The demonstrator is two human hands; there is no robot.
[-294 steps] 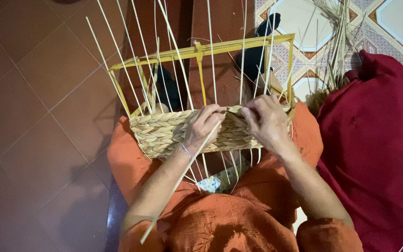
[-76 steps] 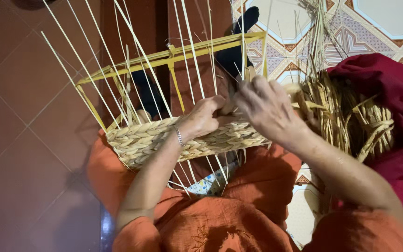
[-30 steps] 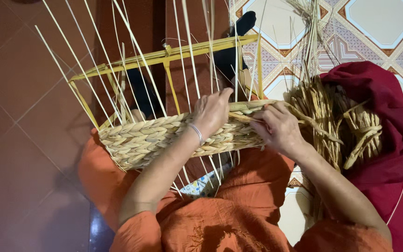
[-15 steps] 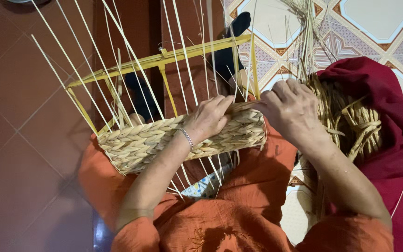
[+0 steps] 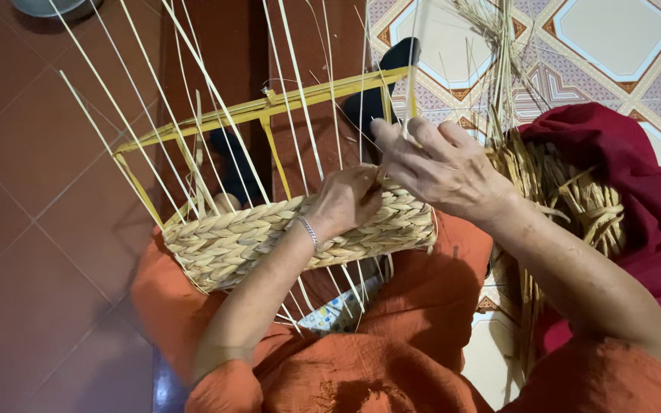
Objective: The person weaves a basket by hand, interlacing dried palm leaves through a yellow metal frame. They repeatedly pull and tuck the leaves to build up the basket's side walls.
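Both hands worked close together at the rim of the half-woven basket (image 5: pixel 300 237) on her lap, left hand (image 5: pixel 346 203) pressing the weave, right hand (image 5: pixel 441 164) pinching a strand (image 5: pixel 409 115) that looked liable to snap or slip if pulled hard.

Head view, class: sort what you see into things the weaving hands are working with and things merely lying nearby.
In use:
left hand on the woven basket wall
right hand pinching a pale upright stake
yellow frame

Lying about:
bundle of dried straw on red cloth
grey bowl on the floor
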